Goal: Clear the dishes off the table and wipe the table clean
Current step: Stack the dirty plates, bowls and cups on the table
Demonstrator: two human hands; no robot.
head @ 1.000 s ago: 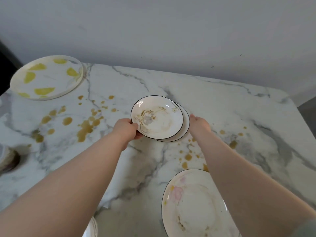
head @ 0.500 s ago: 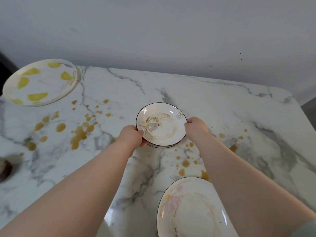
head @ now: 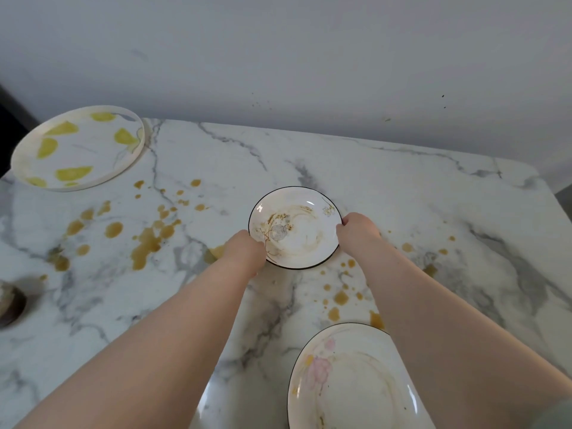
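A small white dish [head: 297, 230] with a black rim and brown smears lies at the middle of the marble table [head: 402, 187]. It covers a second dish stacked beneath it, now hidden. My left hand [head: 246, 250] grips the stack's near left rim, thumb on top. On the right rim my right hand [head: 356, 230] grips with curled fingers. A larger dirty plate [head: 349, 379] with a pink flower lies at the near edge, partly under my right forearm. Brown sauce stains [head: 145, 243] spot the tabletop.
A round white tray [head: 77, 148] with yellow lemon prints sits at the far left corner. A dark object [head: 9, 305] shows at the left edge. Another white rim [head: 204, 407] peeks out under my left forearm. The wall runs along the table's far side.
The upper dish slid right over the lower one until the two line up. My right hand moved from the lower dish's side onto the stack's rim.
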